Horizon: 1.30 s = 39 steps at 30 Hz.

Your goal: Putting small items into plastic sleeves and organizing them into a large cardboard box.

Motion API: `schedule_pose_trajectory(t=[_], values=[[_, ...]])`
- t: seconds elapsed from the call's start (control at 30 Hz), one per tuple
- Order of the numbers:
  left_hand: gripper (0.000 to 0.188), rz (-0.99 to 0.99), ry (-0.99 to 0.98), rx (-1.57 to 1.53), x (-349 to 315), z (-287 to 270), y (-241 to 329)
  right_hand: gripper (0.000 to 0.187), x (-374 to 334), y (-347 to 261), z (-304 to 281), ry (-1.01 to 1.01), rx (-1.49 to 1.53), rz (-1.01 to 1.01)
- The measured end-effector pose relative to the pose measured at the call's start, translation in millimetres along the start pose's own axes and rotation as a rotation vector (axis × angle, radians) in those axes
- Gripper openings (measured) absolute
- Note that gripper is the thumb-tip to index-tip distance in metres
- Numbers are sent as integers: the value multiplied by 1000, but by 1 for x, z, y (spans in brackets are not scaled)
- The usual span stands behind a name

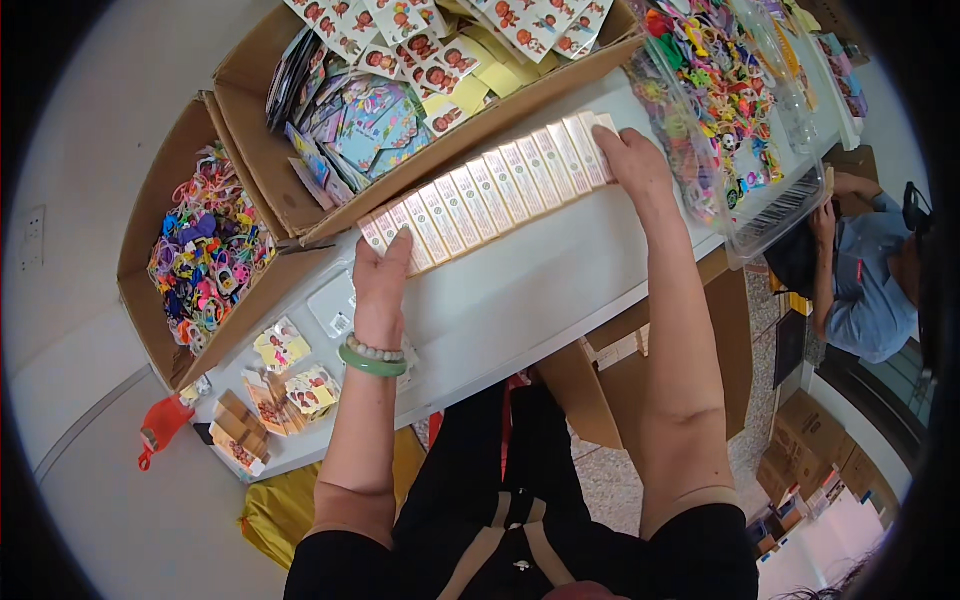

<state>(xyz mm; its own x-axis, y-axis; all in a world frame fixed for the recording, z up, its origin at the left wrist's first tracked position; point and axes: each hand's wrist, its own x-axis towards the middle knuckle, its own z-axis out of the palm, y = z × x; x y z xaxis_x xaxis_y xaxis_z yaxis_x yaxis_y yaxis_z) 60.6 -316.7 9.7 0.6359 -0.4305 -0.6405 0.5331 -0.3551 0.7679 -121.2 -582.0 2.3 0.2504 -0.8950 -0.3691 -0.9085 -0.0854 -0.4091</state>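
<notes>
A long row of several small white boxes stands edge to edge on the white table, running diagonally along a cardboard box. My left hand, with a green bangle and a bead bracelet at the wrist, presses flat against the row's near-left end. My right hand presses against the far-right end. The row is squeezed between both hands.
A cardboard box of sticker sheets lies behind the row, and another box of colourful trinkets sits at left. A clear plastic bin of bright items stands at right. Small card packets lie at the table's left end. Another person sits far right.
</notes>
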Motion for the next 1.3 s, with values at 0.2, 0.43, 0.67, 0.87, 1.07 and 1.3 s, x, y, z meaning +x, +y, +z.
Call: schedule_pose_trajectory(t=[0.2, 0.43, 0.67, 0.87, 1.07, 1.3], values=[[41, 118, -20, 76, -1, 4, 3, 39, -40, 45, 17, -44, 458, -42], [33, 222, -167, 250, -14, 13, -8, 34, -104, 97, 10, 6, 591, 95], [40, 234, -318, 438, -97, 49, 14, 40, -228, 141, -11, 106, 745, 361], [52, 489, -486, 969, -170, 136, -53, 45, -328, 267, 10, 235, 1253, 629], [55, 877, -647, 1467, -176, 225, -180, 45, -358, 399, 95, 405, 1442, 917], [59, 1138, -638, 1671, -181, 259, -309, 43, -335, 535, 204, 301, 1411, 1184]])
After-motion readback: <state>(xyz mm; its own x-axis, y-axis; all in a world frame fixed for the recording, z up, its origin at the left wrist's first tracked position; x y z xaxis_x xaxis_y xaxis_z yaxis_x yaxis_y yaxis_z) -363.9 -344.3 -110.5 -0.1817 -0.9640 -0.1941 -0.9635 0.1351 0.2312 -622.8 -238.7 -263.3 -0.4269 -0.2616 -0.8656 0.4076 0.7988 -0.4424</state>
